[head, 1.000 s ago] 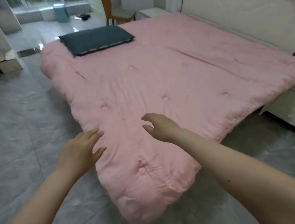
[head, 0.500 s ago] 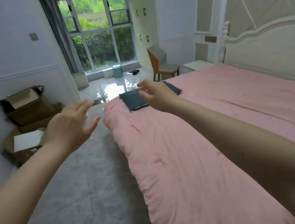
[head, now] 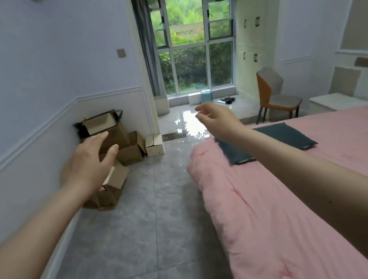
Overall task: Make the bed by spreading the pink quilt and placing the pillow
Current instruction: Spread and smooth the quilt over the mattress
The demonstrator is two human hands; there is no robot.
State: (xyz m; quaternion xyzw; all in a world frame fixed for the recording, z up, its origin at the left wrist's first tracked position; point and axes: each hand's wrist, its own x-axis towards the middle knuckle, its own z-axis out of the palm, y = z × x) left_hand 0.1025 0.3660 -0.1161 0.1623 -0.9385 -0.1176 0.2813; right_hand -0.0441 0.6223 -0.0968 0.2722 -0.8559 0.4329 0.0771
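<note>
Pink quilt (head: 287,207) spread flat, dark pillow (head: 282,138) on top; both hands' fingers (head: 103,140) loose, empty.

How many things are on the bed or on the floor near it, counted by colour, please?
Pink: 1, the quilt
Dark blue-grey: 1, the pillow
Orange and grey: 1, the chair
Brown: the cardboard boxes, about 5, their pile overlaps
Total: about 8
</note>
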